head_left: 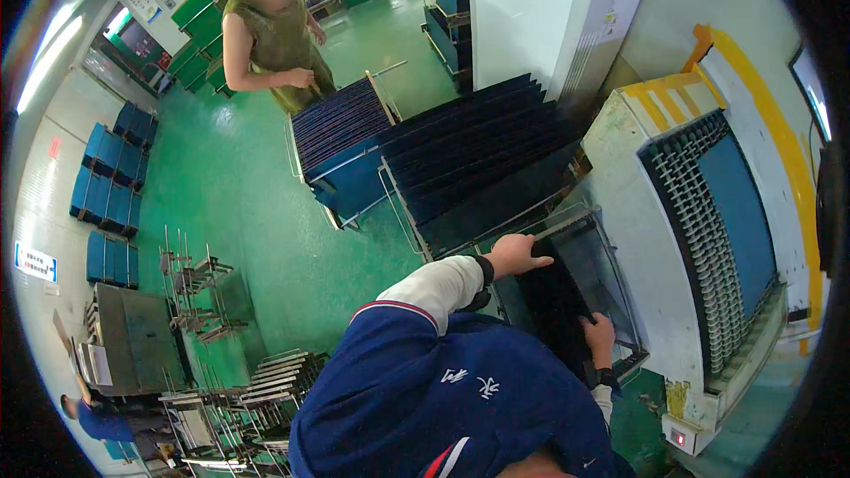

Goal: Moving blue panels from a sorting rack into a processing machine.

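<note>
A dark, flat panel stack (pixel 560 299) lies in front of me, over a metal rack frame (pixel 633 336) beside the machine. My left hand (pixel 518 255) grips its far edge, thumb stretched along the top. At the near right edge, my right hand (pixel 599 336) is closed on the same stack. My body and sleeve hide part of it, and how many panels I hold cannot be made out. Just beyond my left hand stands a rack packed with upright dark panels (pixel 482 155).
To the right is a roller machine (pixel 708 239) with a blue panel (pixel 739 212) on its rollers. Another panel rack (pixel 345 137) stands near a person (pixel 274 35) in a green dress. Empty metal racks (pixel 266 389) and another person (pixel 102 420) are at left.
</note>
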Demonstrator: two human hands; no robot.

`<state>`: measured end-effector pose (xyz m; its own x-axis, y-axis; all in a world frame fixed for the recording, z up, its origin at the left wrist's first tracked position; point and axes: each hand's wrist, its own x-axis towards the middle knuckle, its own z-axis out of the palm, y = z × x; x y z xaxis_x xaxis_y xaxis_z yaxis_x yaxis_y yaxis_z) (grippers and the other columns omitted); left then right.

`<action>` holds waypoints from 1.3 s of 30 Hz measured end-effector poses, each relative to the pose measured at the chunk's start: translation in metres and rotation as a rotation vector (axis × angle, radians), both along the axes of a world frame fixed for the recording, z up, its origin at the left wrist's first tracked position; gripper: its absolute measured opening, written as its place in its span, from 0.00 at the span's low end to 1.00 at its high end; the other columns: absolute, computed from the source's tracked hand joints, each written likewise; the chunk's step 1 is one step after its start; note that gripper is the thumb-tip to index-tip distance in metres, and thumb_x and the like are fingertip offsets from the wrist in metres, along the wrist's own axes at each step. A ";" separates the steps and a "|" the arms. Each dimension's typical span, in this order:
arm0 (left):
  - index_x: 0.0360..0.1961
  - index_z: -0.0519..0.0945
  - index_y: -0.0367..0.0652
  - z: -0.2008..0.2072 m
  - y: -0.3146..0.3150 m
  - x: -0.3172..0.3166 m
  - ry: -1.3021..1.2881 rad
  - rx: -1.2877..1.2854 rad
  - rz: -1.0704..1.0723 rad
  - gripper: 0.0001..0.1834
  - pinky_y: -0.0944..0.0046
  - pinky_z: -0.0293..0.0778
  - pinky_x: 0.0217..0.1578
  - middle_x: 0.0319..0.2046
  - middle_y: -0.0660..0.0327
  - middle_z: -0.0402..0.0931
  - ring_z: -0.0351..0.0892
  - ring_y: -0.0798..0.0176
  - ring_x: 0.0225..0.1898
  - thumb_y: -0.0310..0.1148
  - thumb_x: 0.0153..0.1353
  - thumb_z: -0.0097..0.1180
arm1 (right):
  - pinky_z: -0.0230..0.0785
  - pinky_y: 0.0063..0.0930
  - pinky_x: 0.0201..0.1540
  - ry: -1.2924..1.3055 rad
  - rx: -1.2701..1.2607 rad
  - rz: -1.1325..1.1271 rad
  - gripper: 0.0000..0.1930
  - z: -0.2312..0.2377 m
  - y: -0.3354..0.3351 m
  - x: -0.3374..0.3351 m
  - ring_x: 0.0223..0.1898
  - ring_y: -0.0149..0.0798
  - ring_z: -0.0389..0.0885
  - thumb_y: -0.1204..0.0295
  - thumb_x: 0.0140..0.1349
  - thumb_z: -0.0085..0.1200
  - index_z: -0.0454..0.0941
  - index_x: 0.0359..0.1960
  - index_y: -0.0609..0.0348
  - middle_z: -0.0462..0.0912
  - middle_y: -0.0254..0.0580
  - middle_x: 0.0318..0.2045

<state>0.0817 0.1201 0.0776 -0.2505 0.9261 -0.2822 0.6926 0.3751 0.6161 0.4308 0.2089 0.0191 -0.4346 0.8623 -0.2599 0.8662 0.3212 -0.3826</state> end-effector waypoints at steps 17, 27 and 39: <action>0.37 0.81 0.34 0.001 -0.004 0.002 0.033 0.027 0.024 0.41 0.49 0.77 0.45 0.35 0.46 0.83 0.83 0.43 0.42 0.71 0.56 0.56 | 0.73 0.53 0.45 0.022 -0.005 0.064 0.19 -0.005 -0.003 0.006 0.43 0.64 0.81 0.56 0.58 0.62 0.84 0.38 0.61 0.84 0.59 0.38; 0.47 0.81 0.35 -0.012 -0.010 -0.001 0.027 0.001 0.026 0.45 0.49 0.77 0.45 0.38 0.45 0.83 0.83 0.41 0.44 0.73 0.54 0.56 | 0.73 0.53 0.43 -0.047 0.098 0.079 0.17 0.094 -0.025 -0.015 0.41 0.63 0.82 0.58 0.57 0.63 0.85 0.37 0.60 0.84 0.59 0.35; 0.41 0.80 0.34 -0.009 0.004 0.007 0.125 -0.076 0.018 0.42 0.47 0.77 0.45 0.38 0.43 0.84 0.83 0.40 0.45 0.71 0.57 0.55 | 0.74 0.38 0.43 0.613 0.190 -0.485 0.15 0.240 0.012 0.083 0.39 0.48 0.84 0.65 0.60 0.63 0.85 0.46 0.59 0.85 0.50 0.33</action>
